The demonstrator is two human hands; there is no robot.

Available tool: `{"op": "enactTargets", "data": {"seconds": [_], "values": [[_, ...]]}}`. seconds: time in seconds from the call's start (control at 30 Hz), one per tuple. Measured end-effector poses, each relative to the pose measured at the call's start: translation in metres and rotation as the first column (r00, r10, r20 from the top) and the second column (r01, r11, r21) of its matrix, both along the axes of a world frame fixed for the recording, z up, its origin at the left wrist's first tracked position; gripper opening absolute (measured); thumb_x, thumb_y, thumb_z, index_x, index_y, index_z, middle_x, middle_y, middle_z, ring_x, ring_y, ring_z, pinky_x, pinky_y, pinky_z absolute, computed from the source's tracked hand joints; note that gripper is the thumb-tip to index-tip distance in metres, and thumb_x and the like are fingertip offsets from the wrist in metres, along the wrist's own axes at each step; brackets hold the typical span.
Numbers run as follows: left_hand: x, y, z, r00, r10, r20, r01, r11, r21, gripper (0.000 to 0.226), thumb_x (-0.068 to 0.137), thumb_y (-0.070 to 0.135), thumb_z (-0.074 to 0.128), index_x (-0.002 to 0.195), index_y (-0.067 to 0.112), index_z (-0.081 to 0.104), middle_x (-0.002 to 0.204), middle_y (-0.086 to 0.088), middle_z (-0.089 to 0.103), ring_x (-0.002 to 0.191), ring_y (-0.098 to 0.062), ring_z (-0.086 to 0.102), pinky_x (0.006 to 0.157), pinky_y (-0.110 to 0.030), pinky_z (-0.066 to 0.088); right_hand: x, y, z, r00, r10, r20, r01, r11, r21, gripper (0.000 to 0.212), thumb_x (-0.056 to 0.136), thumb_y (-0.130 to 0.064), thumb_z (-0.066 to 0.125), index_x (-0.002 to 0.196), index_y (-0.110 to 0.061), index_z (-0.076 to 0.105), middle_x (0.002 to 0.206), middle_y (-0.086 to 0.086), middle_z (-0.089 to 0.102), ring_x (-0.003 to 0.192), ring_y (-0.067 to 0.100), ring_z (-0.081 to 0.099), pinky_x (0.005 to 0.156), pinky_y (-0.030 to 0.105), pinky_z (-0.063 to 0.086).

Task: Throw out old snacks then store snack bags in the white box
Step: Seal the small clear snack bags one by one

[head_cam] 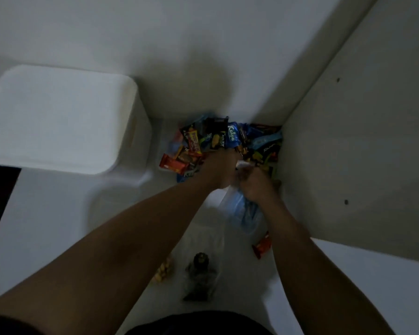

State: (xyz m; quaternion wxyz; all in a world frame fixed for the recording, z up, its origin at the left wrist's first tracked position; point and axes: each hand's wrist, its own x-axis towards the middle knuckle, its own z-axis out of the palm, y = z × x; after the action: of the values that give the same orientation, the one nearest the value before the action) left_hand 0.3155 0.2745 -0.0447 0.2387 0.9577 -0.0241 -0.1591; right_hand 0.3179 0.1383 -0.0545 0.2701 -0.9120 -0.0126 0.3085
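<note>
Dim light here, and both arms are reaching into the corner where the snack bags [228, 143] are heaped against the white walls. One word reads clearly: "Kalpa", in white on a blue bag [233, 136] at the top of the pile. Every other label is too blurred to make out. A red wrapper [173, 164] sticks out on the pile's left edge.

The left hand [218, 170] is down among the wrappers with its fingers buried, so I cannot tell its grip. The right hand [257, 183] sits just beside it, fingers curled over the top of a clear plastic bag [243, 212] with something blue inside. Whether it grips that bag, I cannot tell.

The white box [58, 117] stands well apart on the left of the surface [53, 226], and its contents cannot be seen.

Nearer the person, there's a red packet [261, 248], a clear bag of yellow pieces [164, 270] and a clear bag holding something dark [199, 274]
</note>
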Motion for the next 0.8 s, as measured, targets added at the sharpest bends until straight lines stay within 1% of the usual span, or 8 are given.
{"op": "enactTargets", "data": {"seconds": [0.13,0.27,0.33,0.4,0.57,0.67,0.73,0.8], "values": [[0.01,-0.002,-0.03,0.997,-0.075,-0.009,0.075,0.979,0.19,0.031,0.084,0.031,0.059,0.113,0.021,0.065,0.119,-0.006,0.065,0.112,-0.032,0.057,0.092,-0.046,0.049,-0.002,-0.001,-0.011,0.989,-0.021,0.149,0.048,0.983,-0.177,0.035,0.095,-0.042,0.049,0.114,-0.019,0.065,0.117,0.009,0.066,0.111,0.031,0.062,0.094,0.042,0.045],[0.016,-0.006,-0.039,0.999,-0.036,0.009,0.033,0.966,0.256,0.041,0.085,0.033,0.064,0.125,0.026,0.059,0.125,-0.004,0.062,0.121,-0.031,0.051,0.101,-0.048,0.037,0.002,0.003,-0.019,0.986,-0.094,0.135,0.098,0.995,-0.027,0.042,0.088,-0.045,0.048,0.112,-0.016,0.064,0.114,0.013,0.067,0.106,0.033,0.064,0.089,0.04,0.052],[0.017,-0.005,-0.038,1.0,0.001,-0.005,0.001,0.96,0.278,0.037,0.086,0.035,0.063,0.122,0.026,0.06,0.122,-0.003,0.063,0.119,-0.029,0.052,0.102,-0.047,0.036,0.006,0.002,-0.02,0.985,-0.122,0.124,0.121,0.993,0.013,0.046,0.083,-0.047,0.044,0.114,-0.019,0.063,0.116,0.012,0.067,0.106,0.033,0.065,0.09,0.041,0.053],[0.015,-0.003,-0.033,0.999,0.045,0.012,-0.047,0.958,0.284,0.03,0.086,0.034,0.062,0.114,0.026,0.062,0.119,-0.003,0.064,0.118,-0.028,0.054,0.103,-0.048,0.034,0.009,0.003,-0.017,0.981,-0.153,0.122,0.148,0.988,0.05,0.039,0.087,-0.044,0.048,0.114,-0.021,0.063,0.114,0.011,0.068,0.104,0.031,0.066,0.088,0.044,0.055],[0.007,0.003,-0.01,0.955,0.253,0.154,-0.276,0.95,0.149,0.015,0.085,0.026,0.062,0.098,0.02,0.064,0.104,-0.004,0.066,0.105,-0.029,0.059,0.093,-0.047,0.042,0.016,0.005,-0.005,0.96,-0.236,0.15,0.218,0.967,0.13,0.029,0.097,-0.035,0.053,0.116,-0.014,0.063,0.107,0.011,0.07,0.097,0.029,0.068,0.076,0.031,0.051],[0.003,0.007,0.012,0.907,0.371,0.198,-0.372,0.928,-0.035,0.006,0.087,0.023,0.061,0.09,0.019,0.061,0.092,-0.004,0.067,0.09,-0.026,0.061,0.082,-0.045,0.047,0.021,0.011,0.016,0.917,-0.35,0.193,0.276,0.904,0.327,0.035,0.097,-0.025,0.058,0.127,-0.008,0.061,0.125,0.013,0.065,0.113,0.028,0.062,0.091,0.033,0.05],[-0.002,0.009,0.024,0.879,0.432,0.201,-0.407,0.9,-0.154,0.006,0.091,0.023,0.058,0.091,0.016,0.058,0.086,-0.006,0.067,0.079,-0.025,0.061,0.072,-0.042,0.049,0.024,0.013,0.031,0.862,-0.466,0.201,0.343,0.826,0.447,0.046,0.094,-0.021,0.065,0.135,-0.004,0.054,0.135,0.012,0.059,0.121,0.023,0.057,0.1,0.034,0.048],[-0.009,0.01,0.035,0.847,0.508,0.159,-0.444,0.839,-0.315,0.006,0.093,0.02,0.057,0.09,0.016,0.055,0.084,-0.006,0.064,0.076,-0.024,0.06,0.067,-0.04,0.049,0.025,0.014,0.048,0.81,-0.563,0.163,0.414,0.746,0.521,0.05,0.09,-0.02,0.071,0.135,-0.006,0.053,0.129,0.01,0.061,0.113,0.018,0.059,0.092,0.025,0.049]]}}
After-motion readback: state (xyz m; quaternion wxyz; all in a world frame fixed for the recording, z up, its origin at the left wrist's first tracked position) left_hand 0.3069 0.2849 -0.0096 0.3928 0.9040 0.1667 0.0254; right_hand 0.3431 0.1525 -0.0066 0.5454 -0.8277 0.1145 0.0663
